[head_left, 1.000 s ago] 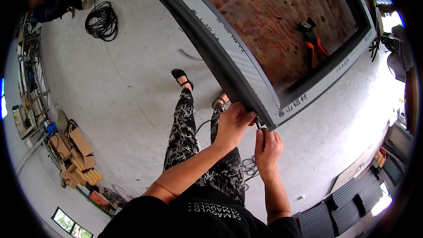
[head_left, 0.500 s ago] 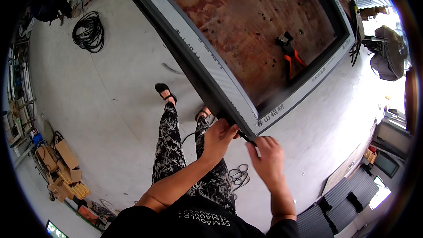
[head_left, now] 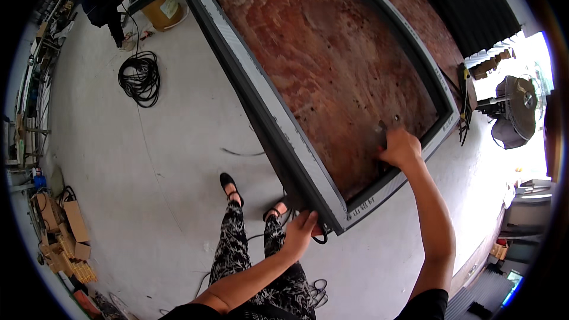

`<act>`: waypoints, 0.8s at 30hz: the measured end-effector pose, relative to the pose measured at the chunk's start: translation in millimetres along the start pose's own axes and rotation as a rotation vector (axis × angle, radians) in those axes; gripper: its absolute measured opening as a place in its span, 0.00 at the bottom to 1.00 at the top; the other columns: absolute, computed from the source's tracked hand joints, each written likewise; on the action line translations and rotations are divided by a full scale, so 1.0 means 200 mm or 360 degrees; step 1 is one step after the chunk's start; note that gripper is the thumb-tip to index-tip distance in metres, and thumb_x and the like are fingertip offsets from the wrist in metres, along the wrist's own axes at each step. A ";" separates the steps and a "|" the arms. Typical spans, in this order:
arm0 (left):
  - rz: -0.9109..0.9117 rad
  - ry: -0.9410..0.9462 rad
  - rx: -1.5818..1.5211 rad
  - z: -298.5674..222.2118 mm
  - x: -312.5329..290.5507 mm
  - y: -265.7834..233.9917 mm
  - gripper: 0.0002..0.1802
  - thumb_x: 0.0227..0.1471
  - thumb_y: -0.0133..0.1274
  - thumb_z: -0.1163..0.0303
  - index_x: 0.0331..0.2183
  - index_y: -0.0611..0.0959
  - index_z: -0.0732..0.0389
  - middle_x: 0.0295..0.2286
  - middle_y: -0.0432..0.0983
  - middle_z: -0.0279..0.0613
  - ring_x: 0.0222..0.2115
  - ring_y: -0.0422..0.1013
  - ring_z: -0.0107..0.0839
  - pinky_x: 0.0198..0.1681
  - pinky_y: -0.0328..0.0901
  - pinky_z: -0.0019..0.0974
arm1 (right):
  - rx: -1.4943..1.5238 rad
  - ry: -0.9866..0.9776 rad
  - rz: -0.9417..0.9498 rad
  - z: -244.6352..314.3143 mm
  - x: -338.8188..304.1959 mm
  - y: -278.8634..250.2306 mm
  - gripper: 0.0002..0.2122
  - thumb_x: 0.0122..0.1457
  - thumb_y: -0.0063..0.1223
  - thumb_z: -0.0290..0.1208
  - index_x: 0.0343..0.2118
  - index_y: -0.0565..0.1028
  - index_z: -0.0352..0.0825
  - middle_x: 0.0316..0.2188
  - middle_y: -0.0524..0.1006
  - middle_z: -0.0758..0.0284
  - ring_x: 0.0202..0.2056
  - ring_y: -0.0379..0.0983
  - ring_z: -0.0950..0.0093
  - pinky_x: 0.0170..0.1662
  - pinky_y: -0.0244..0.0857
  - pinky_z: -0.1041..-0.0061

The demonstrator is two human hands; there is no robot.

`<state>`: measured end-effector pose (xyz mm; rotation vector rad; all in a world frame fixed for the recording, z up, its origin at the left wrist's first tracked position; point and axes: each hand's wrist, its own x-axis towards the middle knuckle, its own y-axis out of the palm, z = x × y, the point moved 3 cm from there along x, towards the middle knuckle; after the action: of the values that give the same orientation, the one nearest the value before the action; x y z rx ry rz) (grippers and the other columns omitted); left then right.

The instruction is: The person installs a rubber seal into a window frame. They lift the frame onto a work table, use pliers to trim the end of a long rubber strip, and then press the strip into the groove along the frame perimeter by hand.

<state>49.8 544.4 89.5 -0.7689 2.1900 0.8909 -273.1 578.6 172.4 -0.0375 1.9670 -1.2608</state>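
Observation:
A dark grey window or door frame [head_left: 269,98] with pale film strips rests on a reddish-brown wooden board [head_left: 308,41]. At the near corner of the frame, my left hand [head_left: 300,235] is closed, its fingers pinching a black rubber strip [head_left: 320,238] whose end curls out beside the corner. My right hand [head_left: 404,149] reaches inside the frame, closed round the handles of a pair of pliers [head_left: 382,129] lying on the board. The handles are mostly hidden by the hand; the dark head shows past the fingers.
A coil of black cable [head_left: 139,77] lies on the pale floor at left. Beyond it another person [head_left: 106,0] crouches near a yellowish bucket [head_left: 164,13]. A fan [head_left: 518,109] stands at right. Cardboard boxes [head_left: 74,231] are piled at lower left.
My right hand has left the strip at the corner and moved away to the pliers inside the frame. My left hand stays at the corner. The whole view has shifted.

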 end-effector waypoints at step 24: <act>-0.0681 0.0089 0.0212 -0.20 -0.22 -1.30 0.24 0.57 0.45 0.65 0.52 0.72 0.68 0.44 0.73 0.45 0.42 0.70 0.33 0.45 0.65 0.39 | 0.0933 -0.0710 -0.0300 0.36 -0.32 -0.17 0.15 0.49 0.54 0.36 0.34 0.70 0.28 0.28 0.75 0.52 0.33 0.73 0.52 0.35 0.67 0.57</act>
<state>247.6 370.6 45.5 -1.1492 1.9952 0.5084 -195.8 533.4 222.8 -0.1965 1.1907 -1.7370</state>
